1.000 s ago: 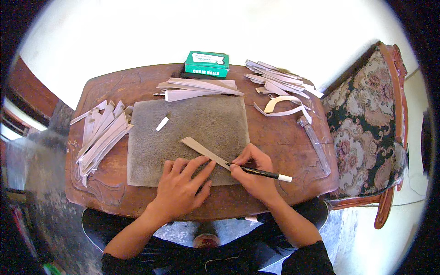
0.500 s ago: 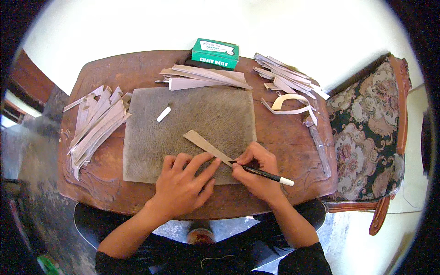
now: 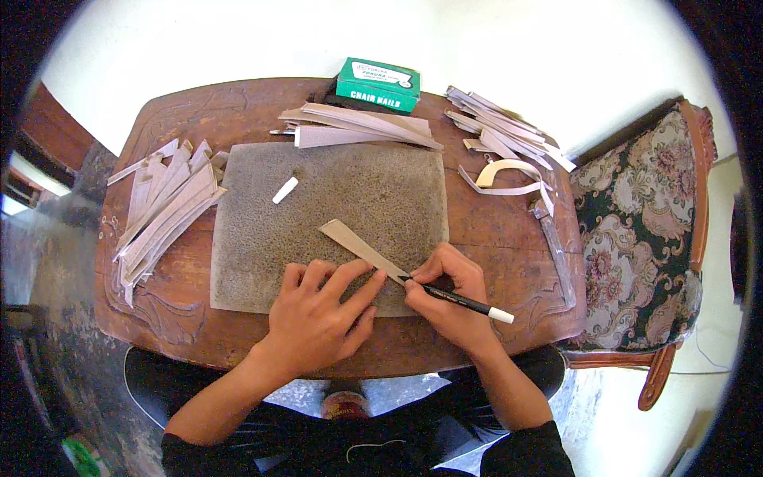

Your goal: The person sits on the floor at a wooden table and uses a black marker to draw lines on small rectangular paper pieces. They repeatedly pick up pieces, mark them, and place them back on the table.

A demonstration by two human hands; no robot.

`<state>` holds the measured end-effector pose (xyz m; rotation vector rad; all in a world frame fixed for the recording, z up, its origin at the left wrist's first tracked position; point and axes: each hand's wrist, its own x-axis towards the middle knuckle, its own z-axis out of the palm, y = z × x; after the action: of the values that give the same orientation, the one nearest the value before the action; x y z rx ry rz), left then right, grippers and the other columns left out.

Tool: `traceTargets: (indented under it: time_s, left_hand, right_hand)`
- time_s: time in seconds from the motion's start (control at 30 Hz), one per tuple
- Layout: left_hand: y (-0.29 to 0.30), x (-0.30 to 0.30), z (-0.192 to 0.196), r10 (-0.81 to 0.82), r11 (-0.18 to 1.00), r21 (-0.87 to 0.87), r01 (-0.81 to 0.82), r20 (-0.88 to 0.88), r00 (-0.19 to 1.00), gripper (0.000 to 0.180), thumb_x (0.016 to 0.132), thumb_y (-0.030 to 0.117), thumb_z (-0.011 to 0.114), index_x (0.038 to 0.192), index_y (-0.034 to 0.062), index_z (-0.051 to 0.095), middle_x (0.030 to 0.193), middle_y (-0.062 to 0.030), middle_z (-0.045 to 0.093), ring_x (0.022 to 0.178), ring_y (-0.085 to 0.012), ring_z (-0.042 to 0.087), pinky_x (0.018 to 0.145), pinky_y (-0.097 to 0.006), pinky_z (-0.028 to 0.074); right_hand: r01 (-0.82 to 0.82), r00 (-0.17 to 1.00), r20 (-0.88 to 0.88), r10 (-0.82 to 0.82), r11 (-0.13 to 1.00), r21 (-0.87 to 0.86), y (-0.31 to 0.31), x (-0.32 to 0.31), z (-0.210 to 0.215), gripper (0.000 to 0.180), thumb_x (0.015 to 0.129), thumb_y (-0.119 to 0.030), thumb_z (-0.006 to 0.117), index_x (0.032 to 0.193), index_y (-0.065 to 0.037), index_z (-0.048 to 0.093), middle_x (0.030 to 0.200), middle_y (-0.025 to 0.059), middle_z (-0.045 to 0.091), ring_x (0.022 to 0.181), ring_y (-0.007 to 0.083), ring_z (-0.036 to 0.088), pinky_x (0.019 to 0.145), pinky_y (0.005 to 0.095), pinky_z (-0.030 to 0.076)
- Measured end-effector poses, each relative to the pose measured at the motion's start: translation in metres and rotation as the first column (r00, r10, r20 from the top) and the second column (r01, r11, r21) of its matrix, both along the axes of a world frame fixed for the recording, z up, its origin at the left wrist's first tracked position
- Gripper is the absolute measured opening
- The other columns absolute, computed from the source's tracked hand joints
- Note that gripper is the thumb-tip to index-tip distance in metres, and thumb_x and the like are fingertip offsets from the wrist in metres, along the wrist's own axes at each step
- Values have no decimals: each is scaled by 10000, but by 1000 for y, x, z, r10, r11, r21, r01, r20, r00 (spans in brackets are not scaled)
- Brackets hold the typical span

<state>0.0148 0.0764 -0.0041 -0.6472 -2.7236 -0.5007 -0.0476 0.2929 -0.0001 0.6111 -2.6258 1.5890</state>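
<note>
A tan, tapered strip (image 3: 354, 242) lies slantwise on a grey speckled mat (image 3: 262, 238). My left hand (image 3: 322, 314) rests on the mat with its fingers spread, two fingertips touching the strip near its lower right end. In my right hand (image 3: 457, 298) a black marker pen (image 3: 455, 297) with a white end is gripped, its tip on the strip's lower right part. That end of the strip is partly hidden by my right fingers. A white pen cap (image 3: 285, 190) sits on the mat's upper left.
The carved wooden table (image 3: 183, 342) holds strip piles at left (image 3: 171, 207), back (image 3: 358, 127) and right (image 3: 501, 127). A green box (image 3: 378, 84) stands at the back edge. At right lie a curled strip (image 3: 509, 179) and a knife-like tool (image 3: 554, 250). Beyond is a floral chair (image 3: 636, 238).
The view has shifted slightly. Both hands stay nearly in place, with the pen tip still on the strip.
</note>
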Motion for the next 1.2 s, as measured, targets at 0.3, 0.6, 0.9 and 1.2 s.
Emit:
traceTargets:
  time_s: [0.3,0.6,0.9,1.2]
  left_hand:
    - [2,-3,4,1,1000,-1,-1,-49,999,422,842,301,705,1244,174,701,1219,14,619,961,-213,551,796,-410,405]
    - [2,-2,-2,6,1000,9,-5,-48,999,451,817,296,713,1252,177,702,1222,6,624,954,-229,552,799,-424,408]
    - [2,0,-3,14,999,35,-14,13,1000,502,804,276,722,1298,192,693,1254,-13,620,986,-263,549,841,-444,425]
    - [2,-1,-1,10,1000,15,-10,21,1000,502,806,272,717,1301,191,692,1267,-12,616,1000,-263,544,832,-445,425]
  right_hand:
    - [22,999,38,-19,997,-72,7,-1,-3,220,730,-73,787,759,-28,573,754,83,613,684,180,617,622,319,488]
    - [36,996,82,-31,998,-52,17,12,3,196,769,-3,763,778,-29,569,794,73,625,748,155,626,684,287,491]
    - [34,999,-1,-34,999,-36,14,9,-7,191,750,-69,791,775,-28,606,775,91,641,693,183,637,629,311,497]
    - [53,998,25,-52,997,-47,11,9,-4,190,739,-69,787,768,-23,605,762,90,636,689,193,645,622,310,496]
